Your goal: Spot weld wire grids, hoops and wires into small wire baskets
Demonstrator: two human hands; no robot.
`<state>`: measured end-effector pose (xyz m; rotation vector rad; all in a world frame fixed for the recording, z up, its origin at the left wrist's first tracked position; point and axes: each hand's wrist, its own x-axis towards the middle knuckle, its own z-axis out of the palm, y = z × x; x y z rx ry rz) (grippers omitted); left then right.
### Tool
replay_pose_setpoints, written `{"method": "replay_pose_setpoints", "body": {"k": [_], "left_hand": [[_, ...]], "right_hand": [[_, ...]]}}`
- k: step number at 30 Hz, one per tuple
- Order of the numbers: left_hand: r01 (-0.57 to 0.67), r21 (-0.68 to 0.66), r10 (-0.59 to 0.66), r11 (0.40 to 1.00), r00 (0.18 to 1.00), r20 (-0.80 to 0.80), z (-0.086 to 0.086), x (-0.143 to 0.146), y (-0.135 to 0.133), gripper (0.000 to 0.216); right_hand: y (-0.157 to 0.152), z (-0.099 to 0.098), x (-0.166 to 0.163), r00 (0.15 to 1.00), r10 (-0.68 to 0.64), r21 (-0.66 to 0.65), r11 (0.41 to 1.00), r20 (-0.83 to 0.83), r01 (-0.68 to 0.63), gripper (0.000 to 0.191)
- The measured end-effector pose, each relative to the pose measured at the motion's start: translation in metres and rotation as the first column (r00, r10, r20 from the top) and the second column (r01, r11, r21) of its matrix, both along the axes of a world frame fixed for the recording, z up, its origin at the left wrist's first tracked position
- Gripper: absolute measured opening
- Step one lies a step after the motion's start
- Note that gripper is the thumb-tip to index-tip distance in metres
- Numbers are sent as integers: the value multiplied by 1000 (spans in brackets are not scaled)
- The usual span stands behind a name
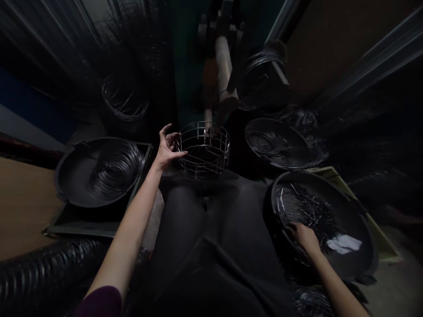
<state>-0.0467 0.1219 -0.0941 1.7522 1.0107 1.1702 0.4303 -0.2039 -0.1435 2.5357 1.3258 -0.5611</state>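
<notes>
A round wire basket frame [204, 149] stands in front of my knees under a dark machine arm. My left hand [168, 146] rests against its left rim, fingers curled and spread, thumb on the wire. My right hand [302, 235] reaches down into a dark round pan [358, 229] at my right, fingers bent among several short metal wire pieces [306, 207]; what it grips is hidden. A white scrap [345, 243] lies in the same pan.
At the left a dark pan [71, 176] holds coiled wire rings [114, 169]. Another pan of rings [280, 143] sits at the upper right. More wire coils [124, 99] hang behind. A ribbed black coil [42, 268] lies at lower left.
</notes>
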Motion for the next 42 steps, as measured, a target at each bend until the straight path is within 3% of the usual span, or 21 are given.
{"method": "replay_pose_setpoints", "body": {"k": [4,6,9,11,13,15,17,18,20,22,25,27,31,34,42], "left_hand": [[-1,94,6,996,998,-61,24,-1,-17,117],[1,150,9,989,998,-61,32,-3,-30,108],[29,211,-1,977,991,-130,43,-1,-49,96],[53,245,5,968,973,-231,49,6,-59,88],[95,273,7,957,936,-351,55,19,-66,81],[151,285,-4,947,889,-457,59,33,-70,70],[205,286,-25,936,849,-527,62,44,-73,61],[228,289,-36,930,838,-545,64,48,-74,57],[260,291,-58,921,829,-557,66,51,-76,56],[252,278,-65,927,837,-543,67,50,-78,58],[178,237,-40,955,870,-491,66,47,-80,61],[132,214,-21,968,891,-454,64,46,-79,62],[96,188,-9,978,910,-415,61,49,-71,62],[78,215,14,973,919,-395,60,53,-61,63],[75,237,21,969,925,-379,65,55,-42,64]], "right_hand": [[8,2,0,992,128,20,992,2,-128,32],[10,15,6,995,99,-4,995,23,-99,32],[22,57,-1,999,-49,100,994,3,49,31],[39,94,-31,976,-66,289,949,-208,126,36],[66,129,-79,831,78,393,902,-551,177,49],[99,153,-131,600,144,277,951,-787,134,51],[133,165,-173,446,179,226,973,-877,54,48],[147,166,-188,442,229,264,964,-868,19,42],[166,163,-208,557,413,447,891,-721,-81,31],[172,156,-218,679,617,619,727,-398,-298,28],[171,144,-223,634,772,598,487,47,-636,35],[171,138,-223,576,794,537,405,194,-740,36],[183,138,-218,514,791,510,308,331,-803,32],[195,143,-215,490,787,506,269,375,-819,31],[214,149,-216,491,770,480,277,407,-833,30]]}}
